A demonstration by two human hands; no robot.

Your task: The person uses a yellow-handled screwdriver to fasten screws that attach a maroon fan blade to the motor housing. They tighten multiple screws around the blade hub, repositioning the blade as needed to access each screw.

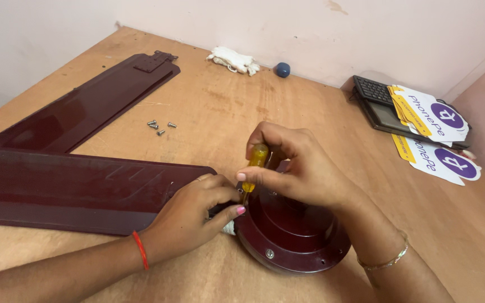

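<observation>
Closest to me is the round maroon fan motor housing point(293, 235), sitting on the wooden table point(467, 235) at near centre. Right hand point(301, 168) is wrapped around a yellow-handled screwdriver point(255, 163), held upright over the hub; its tip is hidden behind my fingers. Left hand point(197, 216) is curled, pinching the end of the near fan blade point(68, 188) where it meets the housing. Can't see the joint itself. Loose screws point(160, 127) lie farther off, beside the second blade point(94, 101).
</observation>
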